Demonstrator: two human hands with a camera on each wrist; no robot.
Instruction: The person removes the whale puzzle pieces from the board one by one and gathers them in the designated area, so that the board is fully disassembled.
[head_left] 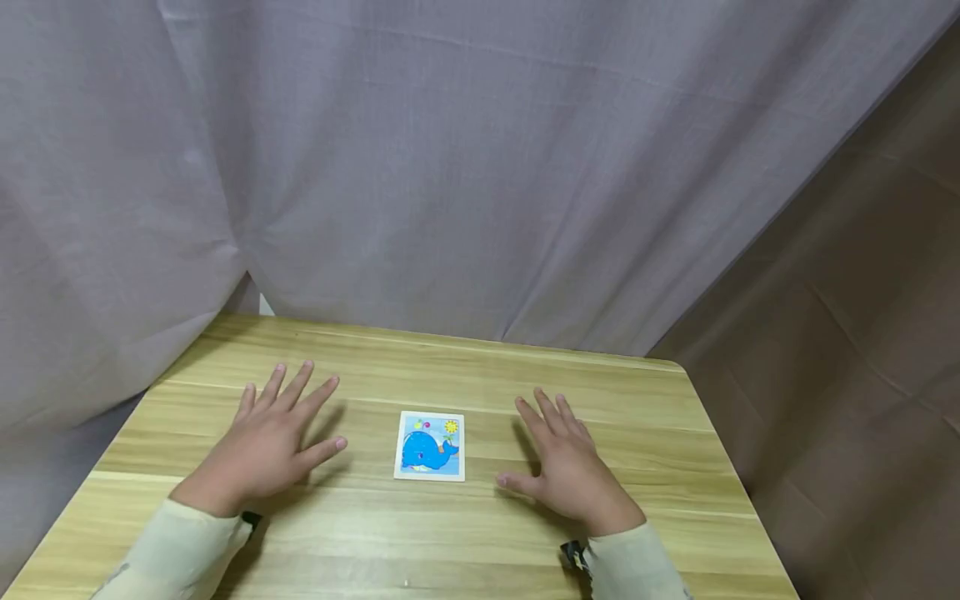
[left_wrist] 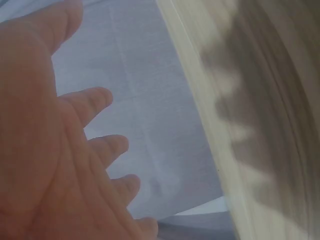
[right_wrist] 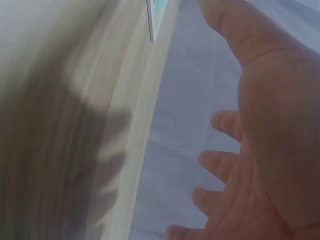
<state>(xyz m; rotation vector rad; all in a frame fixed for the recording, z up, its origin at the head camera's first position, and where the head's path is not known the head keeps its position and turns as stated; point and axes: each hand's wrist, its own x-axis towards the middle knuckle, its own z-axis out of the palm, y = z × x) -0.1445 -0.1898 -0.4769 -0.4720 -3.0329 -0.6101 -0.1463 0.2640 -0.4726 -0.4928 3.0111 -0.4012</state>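
A small square picture puzzle (head_left: 430, 447) with a blue whale, a yellow sun and a pale frame lies flat on the wooden table. To its left my left hand (head_left: 268, 450) hovers palm down above the tabletop, fingers straight and spread. On the other side, my right hand (head_left: 564, 467) is held the same way, its thumb nearest the puzzle. Neither hand touches anything. In the left wrist view the left palm (left_wrist: 45, 145) faces the table and its shadow. A corner of the puzzle (right_wrist: 156, 17) shows at the top of the right wrist view, apart from the right hand (right_wrist: 270, 135).
The light wood table (head_left: 450, 550) has a rounded far right corner. A grey curtain (head_left: 450, 183) hangs right behind its far edge, and a brownish curtain (head_left: 847, 333) hangs along the right side. Dark straps show at both sleeve cuffs.
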